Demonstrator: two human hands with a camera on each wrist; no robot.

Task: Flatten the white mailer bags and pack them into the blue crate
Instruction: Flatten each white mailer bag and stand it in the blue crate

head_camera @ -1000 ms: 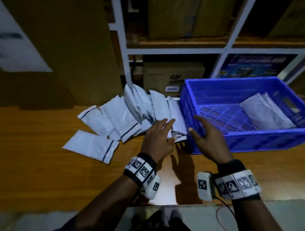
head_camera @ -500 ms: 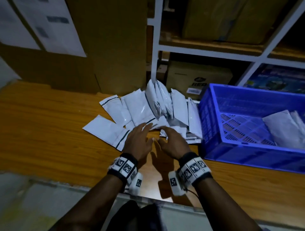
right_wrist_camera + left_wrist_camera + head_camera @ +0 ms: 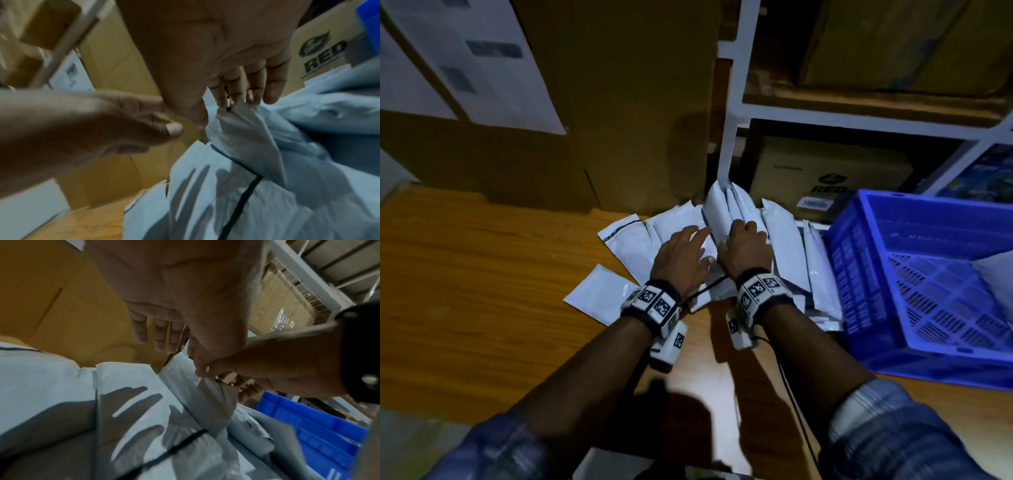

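Several white mailer bags (image 3: 787,246) lie fanned in a pile on the wooden table, some leaning upright against a shelf post. My left hand (image 3: 688,243) hovers over the flat bags with straight, spread fingers (image 3: 162,337) and casts a shadow on a bag (image 3: 133,386). My right hand (image 3: 746,236) is beside it. In the right wrist view its thumb and fingers (image 3: 216,104) pinch the crumpled top edge of one mailer bag (image 3: 242,129). The blue crate (image 3: 849,260) stands just right of the pile, with a mailer (image 3: 996,270) inside.
Tall cardboard boxes (image 3: 619,102) and a white shelf frame (image 3: 732,102) close off the back. A printed carton (image 3: 825,171) sits on the shelf behind the pile. One loose mailer (image 3: 599,294) lies apart at the pile's left, beside bare wood (image 3: 482,274).
My right hand has come from the crate's corner over to the pile and taken hold of a bag's top edge. The left hand has slid forward over the flat bags.
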